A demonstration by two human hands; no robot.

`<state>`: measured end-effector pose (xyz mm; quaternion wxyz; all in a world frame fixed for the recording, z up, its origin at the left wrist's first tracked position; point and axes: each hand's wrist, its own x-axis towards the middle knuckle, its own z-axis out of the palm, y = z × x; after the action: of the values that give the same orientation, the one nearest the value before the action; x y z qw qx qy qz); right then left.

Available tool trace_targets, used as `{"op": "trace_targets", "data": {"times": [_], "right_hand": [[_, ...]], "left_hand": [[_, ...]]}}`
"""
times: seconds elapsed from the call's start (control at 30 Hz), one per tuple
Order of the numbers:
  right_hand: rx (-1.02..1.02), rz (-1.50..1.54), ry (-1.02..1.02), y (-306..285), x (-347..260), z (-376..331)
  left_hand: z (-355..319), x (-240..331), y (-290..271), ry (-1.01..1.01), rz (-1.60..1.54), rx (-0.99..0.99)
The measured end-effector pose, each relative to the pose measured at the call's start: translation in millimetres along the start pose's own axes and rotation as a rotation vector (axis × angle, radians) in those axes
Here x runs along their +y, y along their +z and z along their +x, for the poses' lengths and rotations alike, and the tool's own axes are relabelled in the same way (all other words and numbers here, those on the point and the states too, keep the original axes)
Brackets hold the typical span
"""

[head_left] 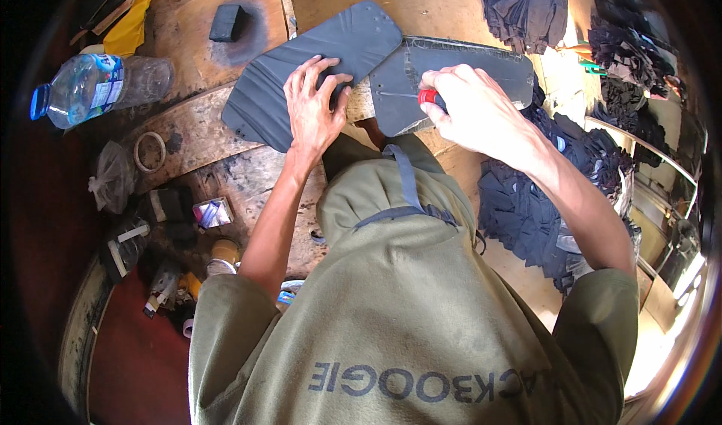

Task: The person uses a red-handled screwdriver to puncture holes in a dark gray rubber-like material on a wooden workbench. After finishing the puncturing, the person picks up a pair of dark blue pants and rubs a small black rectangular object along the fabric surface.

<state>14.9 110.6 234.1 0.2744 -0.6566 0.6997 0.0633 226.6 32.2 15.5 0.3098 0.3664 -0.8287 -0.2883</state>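
My left hand (314,103) lies flat, fingers spread, on a dark grey sheet (316,60) with rounded corners that rests on the wooden bench. My right hand (472,101) grips a tool with a red handle (428,97); its thin tip touches a second dark grey sheet (481,68) lying just to the right of the first. The two sheets overlap slightly near the middle. An olive hood and shirt fill the lower part of the view.
A plastic water bottle (94,85) lies at the far left. A small black block (226,22) sits behind the sheets. A tape ring (150,151), small tins and clutter crowd the lower left. Piles of black cut pieces (526,207) lie at right and at the back.
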Motion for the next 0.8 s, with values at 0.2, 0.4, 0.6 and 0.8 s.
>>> {"op": "trace_targets", "data": {"times": [0.2, 0.4, 0.6, 0.8], "right_hand": [[0.009, -0.058, -0.072, 9, -4, -3], [0.051, -0.287, -0.329, 6, 1, 8], [0.112, -0.52, -0.314, 7, -11, 19], [0.172, -0.351, -0.238, 0, -6, 20]], "left_hand": [[2, 5, 11, 0.105, -0.089, -0.078], [5, 13, 28, 0.173, -0.105, -0.176], [8, 11, 33, 0.18, -0.122, -0.144], [7, 8, 34, 0.201, -0.136, -0.103]]}}
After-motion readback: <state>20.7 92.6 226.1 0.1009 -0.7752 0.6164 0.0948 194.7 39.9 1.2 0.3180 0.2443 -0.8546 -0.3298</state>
